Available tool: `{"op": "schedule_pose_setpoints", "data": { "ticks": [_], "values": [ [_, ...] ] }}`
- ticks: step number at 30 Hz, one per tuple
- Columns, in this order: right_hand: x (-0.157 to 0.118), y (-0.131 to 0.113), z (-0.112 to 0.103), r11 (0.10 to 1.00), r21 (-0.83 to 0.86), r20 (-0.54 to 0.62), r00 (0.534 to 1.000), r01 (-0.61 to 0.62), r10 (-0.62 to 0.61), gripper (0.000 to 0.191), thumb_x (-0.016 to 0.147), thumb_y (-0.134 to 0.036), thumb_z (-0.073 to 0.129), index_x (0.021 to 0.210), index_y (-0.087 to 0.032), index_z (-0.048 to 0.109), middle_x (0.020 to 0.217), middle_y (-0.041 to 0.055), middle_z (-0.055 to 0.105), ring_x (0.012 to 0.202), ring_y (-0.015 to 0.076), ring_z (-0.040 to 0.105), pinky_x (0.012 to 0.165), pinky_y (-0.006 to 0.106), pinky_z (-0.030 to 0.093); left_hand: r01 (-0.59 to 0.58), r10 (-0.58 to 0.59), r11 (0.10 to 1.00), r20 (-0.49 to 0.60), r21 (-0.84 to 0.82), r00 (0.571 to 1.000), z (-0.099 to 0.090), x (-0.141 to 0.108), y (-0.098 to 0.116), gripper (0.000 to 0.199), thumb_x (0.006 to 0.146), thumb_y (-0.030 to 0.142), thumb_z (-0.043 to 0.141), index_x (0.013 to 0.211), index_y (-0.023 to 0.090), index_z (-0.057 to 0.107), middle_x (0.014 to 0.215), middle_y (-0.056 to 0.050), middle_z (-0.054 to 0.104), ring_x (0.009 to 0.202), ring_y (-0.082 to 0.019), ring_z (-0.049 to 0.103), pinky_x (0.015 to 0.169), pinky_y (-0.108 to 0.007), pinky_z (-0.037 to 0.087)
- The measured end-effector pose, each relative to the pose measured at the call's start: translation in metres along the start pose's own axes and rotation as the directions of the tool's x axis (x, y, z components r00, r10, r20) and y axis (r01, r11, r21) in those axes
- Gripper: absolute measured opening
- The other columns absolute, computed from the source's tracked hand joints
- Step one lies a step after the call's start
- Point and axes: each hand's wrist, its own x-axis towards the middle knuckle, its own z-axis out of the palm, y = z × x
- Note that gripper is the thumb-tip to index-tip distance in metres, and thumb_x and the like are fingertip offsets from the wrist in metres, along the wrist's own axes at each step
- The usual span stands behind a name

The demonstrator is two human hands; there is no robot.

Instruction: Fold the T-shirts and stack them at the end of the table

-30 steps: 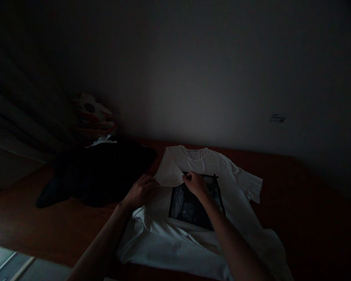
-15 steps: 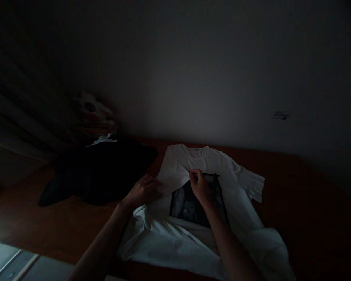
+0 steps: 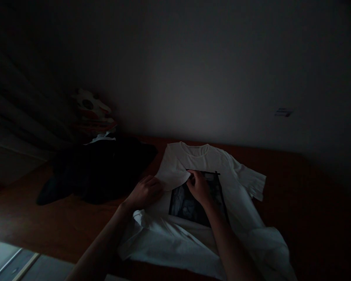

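Note:
A white T-shirt [image 3: 245,212] with a dark picture print lies spread out, its neckline toward the wall. Its left sleeve [image 3: 175,173] is folded inward across the chest and covers a corner of the print [image 3: 184,207]. Between thumb and fingers, my right hand [image 3: 199,188] pinches the tip of that sleeve above the print. My left hand [image 3: 148,191] is at the shirt's left edge, fingers curled onto the cloth at the sleeve's base; its fingertips are hard to see. Nearer me, the lower part of the shirt is bunched and creased.
The shirt lies on a brown wooden surface [image 3: 20,218] against a grey wall [image 3: 204,70]. Black clothing [image 3: 96,171] is heaped to the left. A white figure with a dark eye patch [image 3: 90,105] stands behind it, near a curtain [image 3: 14,105]. The room is dim.
My right hand has shifted slightly left and down with the sleeve tip, and the folded cloth bulges a little more. My left hand has moved slightly right along the edge.

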Motion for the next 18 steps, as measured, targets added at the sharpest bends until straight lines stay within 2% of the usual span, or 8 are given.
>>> {"op": "schedule_pose_setpoints", "data": {
  "ticks": [4, 8, 10, 14, 18],
  "values": [
    [0.0005, 0.0017, 0.0029, 0.999, 0.029, -0.013, 1.0, -0.023, 0.024, 0.025, 0.085, -0.027, 0.054, 0.104, -0.021, 0.069, 0.104, 0.0118, 0.073, 0.09, 0.0234, 0.07, 0.088, 0.038, 0.055, 0.023, -0.024, 1.0, -0.082, -0.006, 0.996, 0.0007, 0.0018, 0.0013, 0.016, 0.1, 0.025, 0.055, 0.092, 0.021, 0.069, 0.093, -0.007, 0.072, 0.088, -0.021, 0.065, 0.08, -0.035, 0.054],
    [0.0022, 0.0022, 0.0027, 0.997, 0.052, -0.031, 0.998, -0.052, 0.054, 0.028, 0.095, -0.037, 0.048, 0.102, -0.022, 0.07, 0.098, 0.01, 0.077, 0.091, 0.0242, 0.073, 0.086, 0.037, 0.055, 0.128, -0.143, 0.987, -0.181, -0.093, 0.973, 0.0013, -0.0014, -0.0008, 0.016, 0.102, 0.022, 0.049, 0.101, 0.019, 0.066, 0.089, -0.006, 0.071, 0.082, -0.017, 0.067, 0.075, -0.029, 0.055],
    [0.0031, 0.0025, 0.0022, 0.996, 0.06, -0.045, 0.996, -0.069, 0.072, 0.032, 0.096, -0.042, 0.047, 0.104, -0.022, 0.071, 0.097, 0.0099, 0.078, 0.089, 0.0247, 0.074, 0.083, 0.036, 0.056, 0.119, -0.135, 0.987, -0.16, -0.109, 0.978, 0.0012, -0.0037, -0.0031, 0.017, 0.101, 0.018, 0.048, 0.106, 0.019, 0.065, 0.094, -0.006, 0.071, 0.084, -0.016, 0.068, 0.075, -0.027, 0.056],
    [0.0042, 0.0041, 0.002, 0.993, 0.079, -0.058, 0.994, -0.083, 0.088, 0.035, 0.096, -0.046, 0.047, 0.102, -0.022, 0.072, 0.093, 0.0092, 0.079, 0.081, 0.0234, 0.074, 0.077, 0.034, 0.057, -0.007, 0.006, 0.999, -0.026, -0.035, 1.0, -0.0005, -0.0058, -0.0071, 0.031, 0.094, 0.006, 0.049, 0.113, 0.022, 0.068, 0.111, -0.009, 0.069, 0.102, -0.021, 0.067, 0.086, -0.032, 0.057],
    [0.0046, 0.0061, 0.0029, 0.993, 0.092, -0.064, 0.995, -0.074, 0.081, 0.034, 0.095, -0.046, 0.048, 0.099, -0.022, 0.072, 0.094, 0.0091, 0.079, 0.082, 0.0234, 0.074, 0.079, 0.035, 0.057, 0.002, -0.003, 0.999, 0.011, 0.034, 1.0, -0.0016, -0.0041, -0.0065, 0.034, 0.092, 0.006, 0.053, 0.117, 0.021, 0.069, 0.115, -0.011, 0.067, 0.104, -0.024, 0.063, 0.088, -0.037, 0.058]
  ]
}}
